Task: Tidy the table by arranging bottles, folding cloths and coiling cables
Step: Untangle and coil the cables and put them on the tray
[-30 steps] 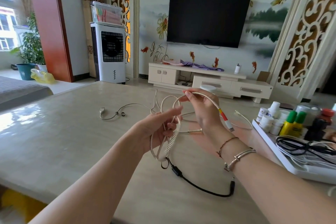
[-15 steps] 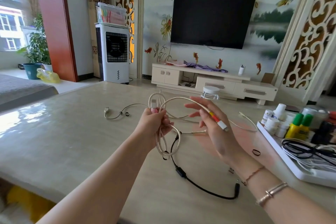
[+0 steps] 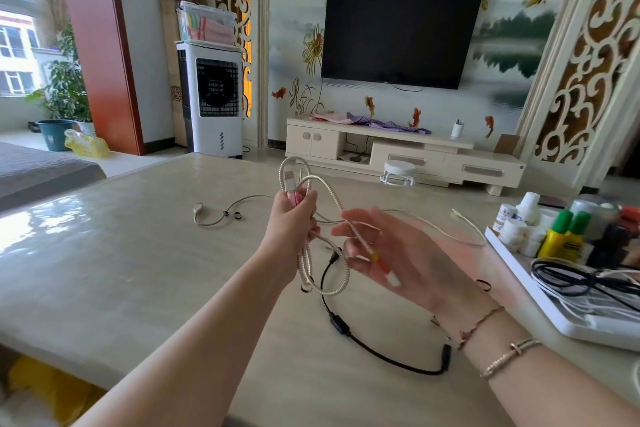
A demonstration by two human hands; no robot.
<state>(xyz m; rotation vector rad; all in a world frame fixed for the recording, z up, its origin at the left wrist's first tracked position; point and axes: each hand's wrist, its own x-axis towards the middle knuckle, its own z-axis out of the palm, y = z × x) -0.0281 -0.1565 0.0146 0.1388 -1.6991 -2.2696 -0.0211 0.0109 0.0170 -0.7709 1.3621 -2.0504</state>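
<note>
Far wall: dark television (image 3: 401,36) mounted over a low cream cabinet (image 3: 398,152), purple cloth (image 3: 391,121) draped on its top, small white stool (image 3: 398,173) in front. Far left: white air cooler (image 3: 211,97) with a clear storage box (image 3: 206,22) on top, red pillar (image 3: 100,45) beside, potted plant (image 3: 64,90) and yellow bag (image 3: 86,144) by the window. Grey sofa edge (image 3: 41,170) at left.

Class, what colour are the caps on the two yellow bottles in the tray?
Green caps, on the yellow bottles, clearest in the head view.
</note>
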